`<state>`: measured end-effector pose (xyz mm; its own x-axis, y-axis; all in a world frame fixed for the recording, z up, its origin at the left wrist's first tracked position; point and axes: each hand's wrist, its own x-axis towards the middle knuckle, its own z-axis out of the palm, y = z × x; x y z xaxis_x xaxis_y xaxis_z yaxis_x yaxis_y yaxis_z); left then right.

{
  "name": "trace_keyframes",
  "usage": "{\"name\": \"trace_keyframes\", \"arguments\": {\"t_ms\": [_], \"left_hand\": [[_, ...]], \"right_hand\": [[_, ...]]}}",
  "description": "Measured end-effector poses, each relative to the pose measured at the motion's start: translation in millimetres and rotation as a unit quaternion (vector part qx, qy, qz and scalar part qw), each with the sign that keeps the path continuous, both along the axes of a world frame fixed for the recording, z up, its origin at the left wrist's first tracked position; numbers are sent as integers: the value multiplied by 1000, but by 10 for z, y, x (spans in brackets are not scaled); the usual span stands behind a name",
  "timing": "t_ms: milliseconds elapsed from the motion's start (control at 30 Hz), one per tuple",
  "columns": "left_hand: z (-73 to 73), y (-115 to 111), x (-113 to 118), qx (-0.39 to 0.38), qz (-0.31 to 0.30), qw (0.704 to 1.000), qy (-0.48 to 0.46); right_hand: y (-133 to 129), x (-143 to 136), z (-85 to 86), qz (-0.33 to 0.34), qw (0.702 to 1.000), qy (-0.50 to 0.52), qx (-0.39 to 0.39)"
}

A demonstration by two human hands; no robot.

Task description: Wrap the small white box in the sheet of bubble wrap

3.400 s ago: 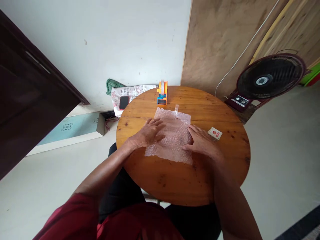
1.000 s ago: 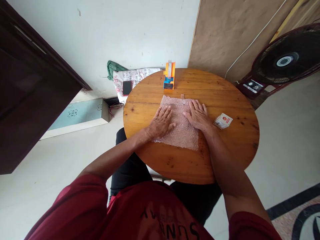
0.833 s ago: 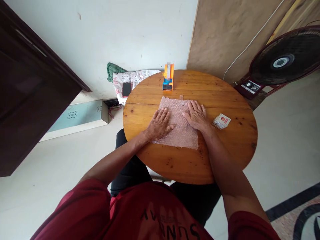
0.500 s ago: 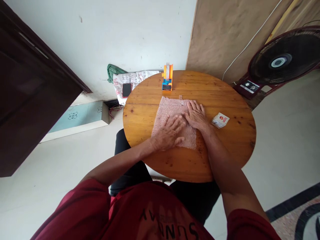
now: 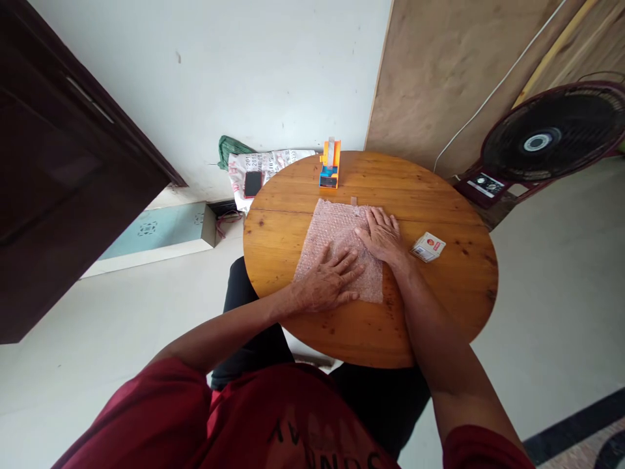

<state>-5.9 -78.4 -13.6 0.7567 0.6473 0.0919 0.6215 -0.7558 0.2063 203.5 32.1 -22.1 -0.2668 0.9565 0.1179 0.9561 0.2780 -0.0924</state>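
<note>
A sheet of pinkish bubble wrap lies flat on the round wooden table. My left hand rests palm down on its lower left part, fingers spread. On the sheet's right edge lies my right hand, also flat with its fingers extended. Neither hand grips anything. To the right of my right hand sits a small white box with a red mark. Beyond the sheet stands an orange and blue tape dispenser with a roll of tape. A small brown tab shows at the sheet's far edge.
A dark phone lies on a printed white sack left of the table, beside a green bag. A large fan stands at the right. The wall is just behind the table.
My left hand has slid slightly toward me on the bubble wrap and its fingers have spread more. My right hand stays about where it was on the sheet. The view has tilted a little.
</note>
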Motion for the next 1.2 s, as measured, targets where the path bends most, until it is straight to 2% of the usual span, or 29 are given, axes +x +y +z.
{"name": "trace_keyframes", "arguments": {"t_ms": [267, 433, 567, 800, 900, 967, 1100, 1200], "left_hand": [[169, -8, 66, -19, 16, 1000, -8], [81, -81, 196, -9, -42, 999, -18], [32, -123, 206, -27, -40, 999, -11], [221, -72, 146, -58, -51, 997, -26], [263, 36, 75, -49, -6, 998, -45], [226, 102, 16, -38, 41, 998, -42], [145, 139, -52, -41, 44, 998, -19], [283, 170, 67, -22, 49, 997, -49]], "right_hand": [[-19, -3, 34, -1, 1000, -2, -11], [-39, -13, 60, -5, 1000, 7, -11], [-44, -29, 70, -8, 1000, 12, -11], [-39, -22, 66, -15, 1000, 2, -14], [-38, -13, 64, -9, 1000, 0, -18], [-31, -17, 60, -5, 1000, 5, -19], [-8, -37, 44, -15, 999, 13, -26], [-17, -19, 51, -14, 999, 5, -33]]}}
